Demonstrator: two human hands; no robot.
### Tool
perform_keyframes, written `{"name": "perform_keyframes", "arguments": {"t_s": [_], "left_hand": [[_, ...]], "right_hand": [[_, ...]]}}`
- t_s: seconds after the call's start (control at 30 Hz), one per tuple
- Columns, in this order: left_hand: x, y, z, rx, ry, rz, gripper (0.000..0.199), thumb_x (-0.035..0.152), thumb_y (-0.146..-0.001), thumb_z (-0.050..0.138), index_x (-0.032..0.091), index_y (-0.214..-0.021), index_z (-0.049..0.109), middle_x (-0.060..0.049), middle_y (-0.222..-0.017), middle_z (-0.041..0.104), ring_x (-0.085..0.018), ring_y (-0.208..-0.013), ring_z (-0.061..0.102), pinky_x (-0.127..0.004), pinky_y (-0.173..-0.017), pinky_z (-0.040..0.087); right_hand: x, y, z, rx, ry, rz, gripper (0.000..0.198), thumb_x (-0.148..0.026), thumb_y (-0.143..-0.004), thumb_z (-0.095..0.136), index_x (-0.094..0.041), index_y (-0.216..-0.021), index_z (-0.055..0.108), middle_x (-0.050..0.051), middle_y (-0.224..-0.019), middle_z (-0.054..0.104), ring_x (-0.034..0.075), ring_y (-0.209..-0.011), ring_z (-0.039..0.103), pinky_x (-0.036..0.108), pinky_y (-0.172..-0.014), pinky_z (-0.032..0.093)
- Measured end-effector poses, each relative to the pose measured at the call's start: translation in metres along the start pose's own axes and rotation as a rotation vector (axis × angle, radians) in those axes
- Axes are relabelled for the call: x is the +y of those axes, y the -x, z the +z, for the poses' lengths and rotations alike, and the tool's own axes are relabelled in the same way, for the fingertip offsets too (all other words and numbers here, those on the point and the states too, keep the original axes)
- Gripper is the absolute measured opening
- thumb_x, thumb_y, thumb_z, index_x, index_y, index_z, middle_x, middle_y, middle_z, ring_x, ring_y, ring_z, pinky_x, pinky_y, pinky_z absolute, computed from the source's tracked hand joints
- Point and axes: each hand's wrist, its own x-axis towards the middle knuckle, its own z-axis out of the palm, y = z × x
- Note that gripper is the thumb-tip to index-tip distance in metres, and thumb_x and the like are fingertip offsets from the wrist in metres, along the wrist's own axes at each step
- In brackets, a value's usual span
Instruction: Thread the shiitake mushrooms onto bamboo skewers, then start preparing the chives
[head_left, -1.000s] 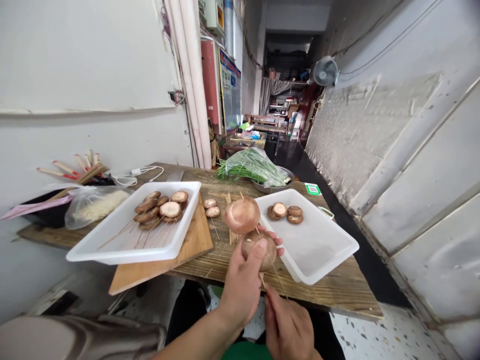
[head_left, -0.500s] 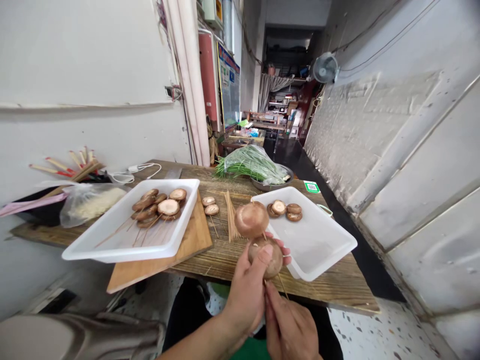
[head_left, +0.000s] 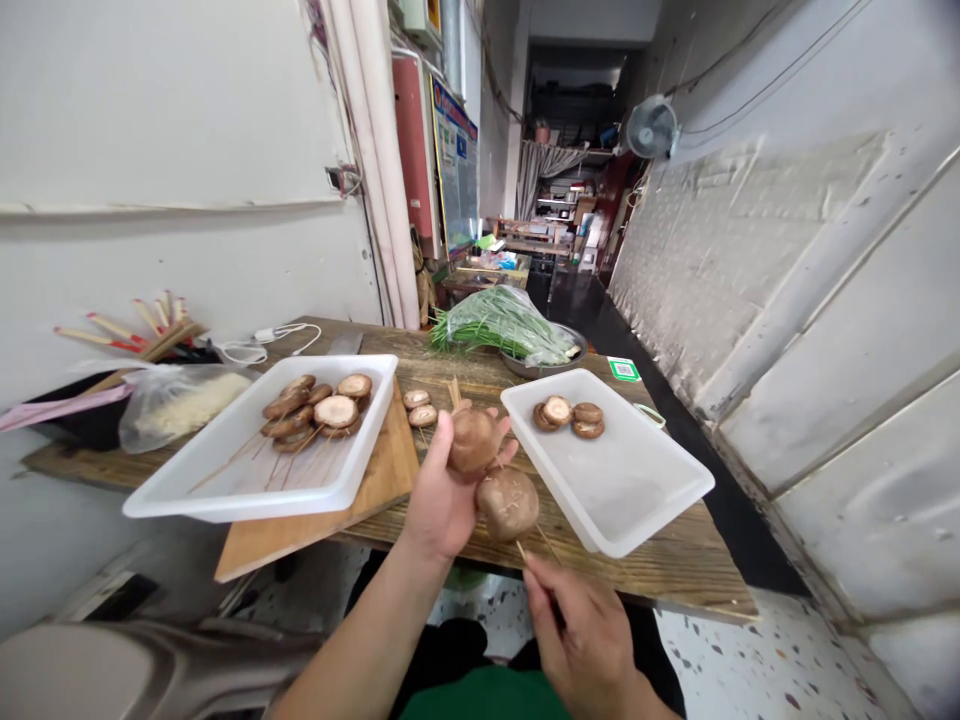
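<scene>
The right hand is pinching a thin stick just below the nearer brown mushroom. The left hand is cupping the farther mushroom, above the desk. The left tray and the right tray are holding other mushrooms. Behind, green stalks in clear plastic are lying over a bowl.

Two round brown mushrooms, domes up, sit in line on thin skewers, held in mid-air.
</scene>
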Motion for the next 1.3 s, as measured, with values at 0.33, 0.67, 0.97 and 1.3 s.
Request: {"name": "perform_keyframes", "arguments": {"t_s": [0.33, 0.67, 0.97, 1.3], "left_hand": [[-0.013, -0.003, 0.001, 0.103, 0.056, 0.058, 0.035, 0.049, -0.079, 0.050, 0.017, -0.093, 0.057, -0.006, -0.078, 0.064, -0.022, -0.079, 0.064, -0.037, -0.068, 0.052], [-0.018, 0.000, 0.000, 0.129, 0.073, 0.006, 0.028, 0.046, -0.080, 0.051, 0.020, -0.090, 0.055, -0.004, -0.079, 0.063, -0.021, -0.076, 0.064, -0.033, -0.064, 0.052], [-0.027, 0.007, 0.002, 0.160, 0.013, 0.045, 0.029, 0.046, -0.078, 0.052, 0.021, -0.091, 0.054, 0.000, -0.072, 0.062, -0.015, -0.060, 0.061, -0.025, -0.053, 0.047], [-0.022, 0.014, 0.008, 0.113, -0.039, 0.062, 0.028, 0.045, -0.077, 0.051, 0.022, -0.093, 0.051, 0.001, -0.073, 0.061, -0.013, -0.051, 0.058, -0.025, -0.049, 0.043]], "right_hand": [[0.003, 0.006, -0.018, -0.376, -0.112, 0.070, 0.033, -0.012, -0.089, 0.040, -0.007, -0.120, 0.048, 0.012, -0.084, 0.069, 0.017, -0.069, 0.068, 0.025, -0.057, 0.057], [0.014, 0.031, -0.028, -0.292, 0.142, -0.106, 0.034, -0.010, -0.087, 0.040, -0.005, -0.119, 0.053, 0.000, -0.052, 0.056, 0.012, -0.037, 0.048, 0.025, -0.036, 0.036], [0.003, 0.013, -0.033, -0.250, 0.307, -0.312, 0.029, -0.008, -0.088, 0.037, -0.004, -0.100, 0.063, 0.000, -0.046, 0.051, 0.012, -0.036, 0.039, 0.027, -0.035, 0.028], [0.000, 0.019, -0.025, -0.206, 0.284, -0.307, 0.027, -0.006, -0.087, 0.038, 0.000, -0.096, 0.062, 0.001, -0.047, 0.053, 0.011, -0.036, 0.041, 0.028, -0.038, 0.030]]}}
